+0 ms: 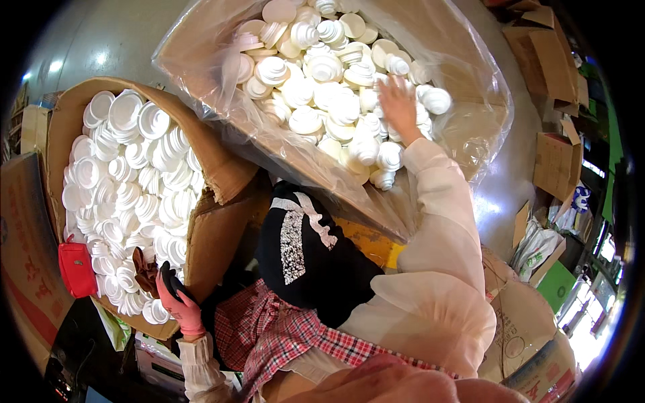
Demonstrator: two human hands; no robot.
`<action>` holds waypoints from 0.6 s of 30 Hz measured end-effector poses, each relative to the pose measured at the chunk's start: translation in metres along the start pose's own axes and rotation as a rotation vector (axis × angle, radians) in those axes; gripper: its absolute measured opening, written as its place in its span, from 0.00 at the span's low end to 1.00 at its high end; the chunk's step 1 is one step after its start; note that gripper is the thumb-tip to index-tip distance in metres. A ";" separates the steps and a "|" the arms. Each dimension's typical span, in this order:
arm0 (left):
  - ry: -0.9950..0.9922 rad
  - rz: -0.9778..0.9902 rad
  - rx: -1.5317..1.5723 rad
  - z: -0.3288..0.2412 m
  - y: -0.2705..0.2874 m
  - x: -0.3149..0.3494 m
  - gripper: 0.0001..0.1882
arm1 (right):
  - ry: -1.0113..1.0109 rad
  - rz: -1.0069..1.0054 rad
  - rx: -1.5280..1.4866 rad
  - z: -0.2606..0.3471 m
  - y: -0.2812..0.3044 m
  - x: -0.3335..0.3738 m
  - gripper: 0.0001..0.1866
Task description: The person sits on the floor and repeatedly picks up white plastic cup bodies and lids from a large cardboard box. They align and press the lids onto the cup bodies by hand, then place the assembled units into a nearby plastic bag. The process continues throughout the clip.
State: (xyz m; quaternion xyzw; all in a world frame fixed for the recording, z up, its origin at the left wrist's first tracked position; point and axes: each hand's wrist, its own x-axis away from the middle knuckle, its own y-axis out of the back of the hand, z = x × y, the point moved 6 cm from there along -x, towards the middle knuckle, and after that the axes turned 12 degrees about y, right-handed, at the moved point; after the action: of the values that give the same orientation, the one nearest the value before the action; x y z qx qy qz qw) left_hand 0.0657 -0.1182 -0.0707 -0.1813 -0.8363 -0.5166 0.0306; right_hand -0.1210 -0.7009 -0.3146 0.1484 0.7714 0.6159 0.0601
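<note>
Bare and with its fingers spread, my right hand lies on white, rounded, stepped plastic pieces in a big cardboard box with a clear plastic liner. Some pieces are cream, flat and round. My left hand, in a pink and black glove, is at the near right edge of a second cardboard box. Its black fingers look stretched and apart, with no piece visible in them. Beside them lies a crumpled dark brown thing. This box is full of white round lids or shallow cups, many nested in stacks.
A small red pouch hangs at the left box's side. Cardboard boxes stand along the right, with a green box lower down. Another carton is at far left. Black cloth with a speckled strip covers part of my body.
</note>
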 end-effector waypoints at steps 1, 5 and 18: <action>-0.031 -0.024 -0.051 -0.002 0.001 0.003 0.23 | -0.111 0.098 0.041 -0.016 0.006 -0.004 0.26; -0.015 -0.022 -0.033 0.003 0.001 0.002 0.24 | 0.039 -0.028 0.067 -0.060 -0.018 0.004 0.28; -0.004 -0.005 -0.071 0.002 -0.002 0.002 0.26 | 0.122 0.039 -0.635 0.082 0.055 -0.016 0.43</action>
State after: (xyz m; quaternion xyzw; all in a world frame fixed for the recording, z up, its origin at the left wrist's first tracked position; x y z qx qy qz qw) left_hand 0.0639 -0.1172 -0.0726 -0.1810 -0.8179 -0.5457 0.0210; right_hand -0.0743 -0.6184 -0.2823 0.0996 0.5401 0.8345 0.0452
